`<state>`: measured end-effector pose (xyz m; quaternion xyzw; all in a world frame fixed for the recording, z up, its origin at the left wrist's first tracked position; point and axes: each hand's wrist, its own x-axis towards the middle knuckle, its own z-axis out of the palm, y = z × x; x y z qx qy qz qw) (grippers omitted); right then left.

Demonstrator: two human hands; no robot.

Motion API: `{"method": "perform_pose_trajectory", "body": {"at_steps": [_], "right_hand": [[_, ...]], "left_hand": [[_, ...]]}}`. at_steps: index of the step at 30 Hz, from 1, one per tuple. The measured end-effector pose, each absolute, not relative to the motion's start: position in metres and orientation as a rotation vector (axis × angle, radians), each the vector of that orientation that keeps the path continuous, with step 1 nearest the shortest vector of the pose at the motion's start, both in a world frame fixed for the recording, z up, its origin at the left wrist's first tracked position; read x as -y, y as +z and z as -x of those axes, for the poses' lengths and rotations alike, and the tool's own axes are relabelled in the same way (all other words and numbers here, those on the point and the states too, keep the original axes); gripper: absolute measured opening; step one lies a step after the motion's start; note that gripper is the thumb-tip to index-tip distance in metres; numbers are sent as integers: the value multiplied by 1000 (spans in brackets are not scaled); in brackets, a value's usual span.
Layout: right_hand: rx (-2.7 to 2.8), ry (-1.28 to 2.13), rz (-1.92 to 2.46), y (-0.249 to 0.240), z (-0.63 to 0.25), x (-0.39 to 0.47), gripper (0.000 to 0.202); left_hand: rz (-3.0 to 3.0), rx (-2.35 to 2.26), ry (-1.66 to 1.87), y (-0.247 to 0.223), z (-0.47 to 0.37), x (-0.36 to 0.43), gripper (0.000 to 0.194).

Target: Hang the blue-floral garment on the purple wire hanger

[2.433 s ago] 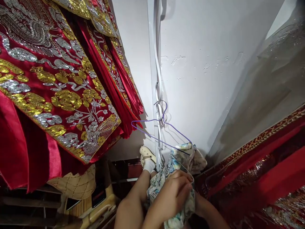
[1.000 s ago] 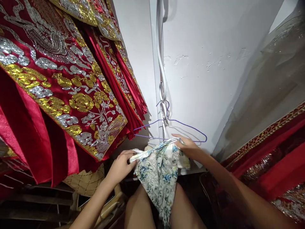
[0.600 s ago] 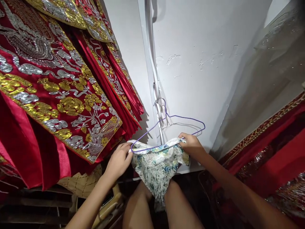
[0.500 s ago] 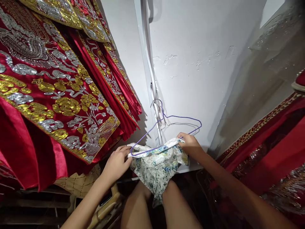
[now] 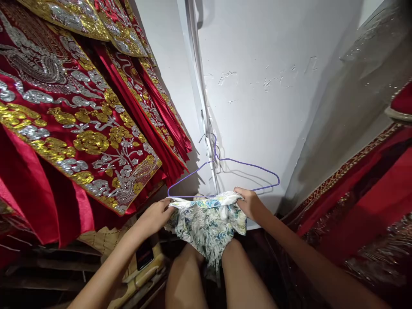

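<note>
floral garment (image 5: 206, 227); held between hands (image 5: 251, 205); purple hanger (image 5: 216, 158) at top edge

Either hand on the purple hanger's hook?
No: the left hand and right hand both hold the floral garment by its top edge, below the hook.

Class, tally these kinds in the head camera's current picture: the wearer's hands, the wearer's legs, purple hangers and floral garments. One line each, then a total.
Left hand and right hand: 2
Left leg and right leg: 2
Purple hanger: 1
Floral garment: 1
Total: 6
</note>
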<state>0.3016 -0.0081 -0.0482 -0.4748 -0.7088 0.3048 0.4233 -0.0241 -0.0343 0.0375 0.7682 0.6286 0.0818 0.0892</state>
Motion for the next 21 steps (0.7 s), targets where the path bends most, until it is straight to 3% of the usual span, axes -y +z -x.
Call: {"method": "perform_pose_trajectory", "body": {"at_steps": [6,14,15,19,21], "right_hand": [[1728,741,1196,-43,-303,10,21],[1708,771,1182,-31,-299,33,22],[1659,754,1189,-28,-305,35,28],[1339,553,1326,-15,-340,27,89],[1334,464,1407,-10,-355,11,102]], "left_hand": [[-2399,-1946,595,51,10,32,46],[-2448,-1647,917,53,-26,10,29],[-2457,-1651,968,48,-26,6,28],[-2536,-1548,1085,35,-21,1,26],[-2558,-1485,1109,34,-20,2,25]]}}
